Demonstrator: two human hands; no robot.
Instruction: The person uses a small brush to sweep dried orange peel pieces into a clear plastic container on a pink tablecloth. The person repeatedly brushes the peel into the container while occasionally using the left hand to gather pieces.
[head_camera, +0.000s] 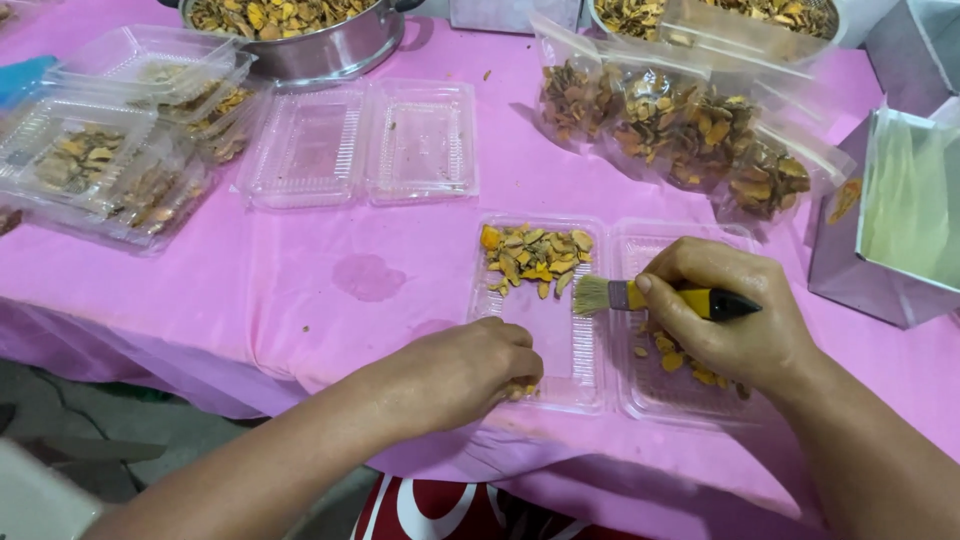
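Left hand (462, 375) steadies clear tray (540, 345) (ribbed plastic).

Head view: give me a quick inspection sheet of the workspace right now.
Surface: pink tablecloth, one damp-looking stain.
Job's things: open clear clamshell box; yellow-orange dried slices heaped in its left half, a few in the right half; small brush.
Clutter: empty clamshell box, stacked filled boxes, filled bags, metal pot of slices.
Grippers: left hand rests on the box's near edge, fingers curled; right hand grips the brush, bristles pointing left.
Cables: nothing seen.
Surroundings: grey open carton at right; floor below the table.
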